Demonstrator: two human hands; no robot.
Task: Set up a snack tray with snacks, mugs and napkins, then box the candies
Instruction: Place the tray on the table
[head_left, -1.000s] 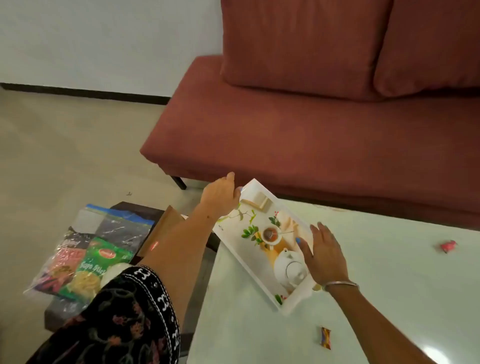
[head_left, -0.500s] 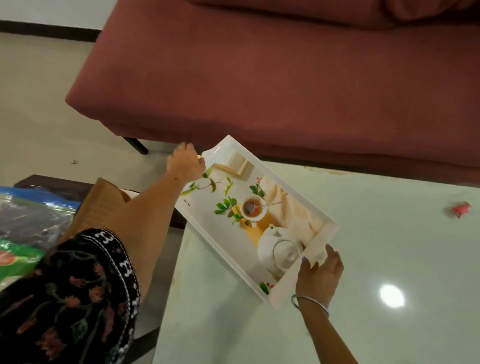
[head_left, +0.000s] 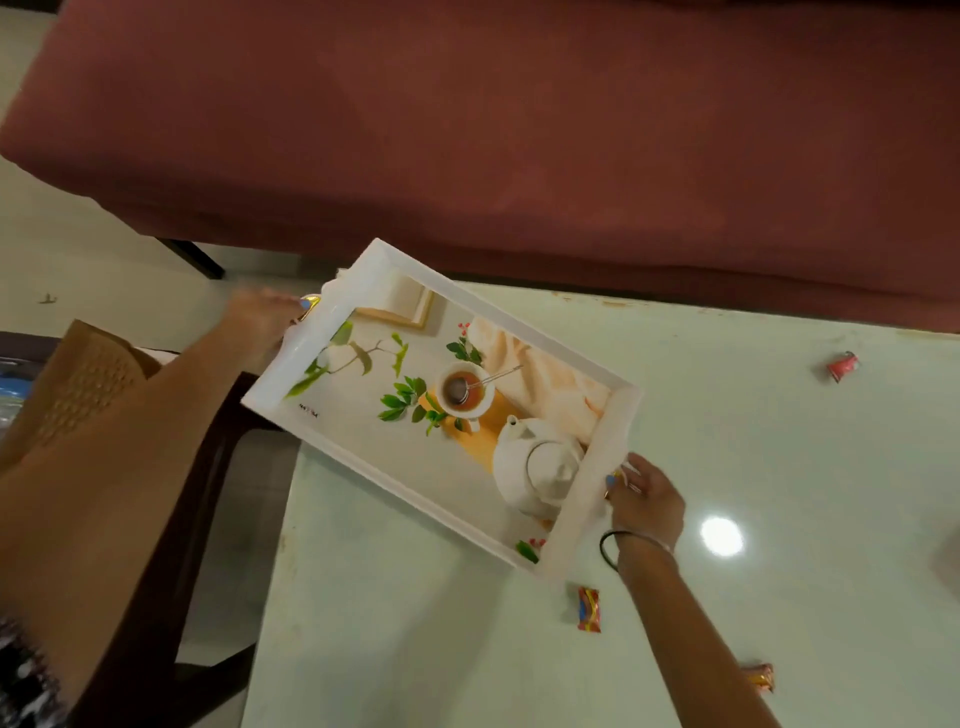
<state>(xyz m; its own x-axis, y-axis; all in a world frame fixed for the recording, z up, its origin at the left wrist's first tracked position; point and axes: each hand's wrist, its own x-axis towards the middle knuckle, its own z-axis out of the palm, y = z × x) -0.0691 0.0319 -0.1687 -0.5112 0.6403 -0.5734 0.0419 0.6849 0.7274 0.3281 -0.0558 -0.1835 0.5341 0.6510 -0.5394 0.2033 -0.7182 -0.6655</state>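
A white tray (head_left: 602, 452) with a printed picture of a teapot, cup and leaves sits askew over the left edge of the pale table (head_left: 753, 467). My left hand (head_left: 262, 332) grips its far left end, which overhangs the table. My right hand (head_left: 644, 493) grips its near right end, over the tabletop. Nothing lies in the tray. Three wrapped candies lie loose on the table: a red and yellow candy (head_left: 589, 609) just below the tray's corner, a red candy (head_left: 841, 366) at the far right, an orange candy (head_left: 758, 678) near the front.
A dark red sofa (head_left: 519, 130) runs along the far side of the table. To the left stands a dark low side table (head_left: 171, 545) with a brown woven object (head_left: 88, 374) on it. A bright light spot (head_left: 721, 536) reflects off the tabletop.
My right hand shifted from the tray's inside to grip its near end. The tray has moved further onto the table and turned slightly. The view tilted down, hiding the snack packets at left.
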